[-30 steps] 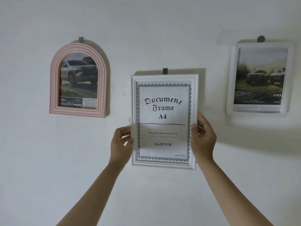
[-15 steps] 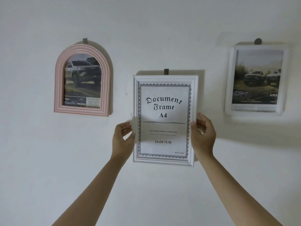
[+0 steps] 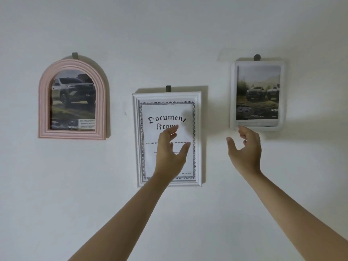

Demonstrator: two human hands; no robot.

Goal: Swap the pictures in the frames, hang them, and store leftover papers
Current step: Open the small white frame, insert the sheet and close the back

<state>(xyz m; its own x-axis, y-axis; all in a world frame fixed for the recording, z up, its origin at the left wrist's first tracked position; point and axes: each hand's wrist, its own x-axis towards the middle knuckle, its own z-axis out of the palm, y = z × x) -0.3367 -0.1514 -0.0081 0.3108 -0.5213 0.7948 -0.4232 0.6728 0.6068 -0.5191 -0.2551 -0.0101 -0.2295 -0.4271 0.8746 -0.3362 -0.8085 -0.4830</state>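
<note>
On wall, white frame hangs upright.

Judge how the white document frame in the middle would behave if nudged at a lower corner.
The white document frame seems to hang from one hook, so it would likely swing askew. Its moulded border looks rigid, not floppy. A glazed front may be breakable; glazing isn't discernible.

Left hand and right hand raised, fingers spread, empty
</note>
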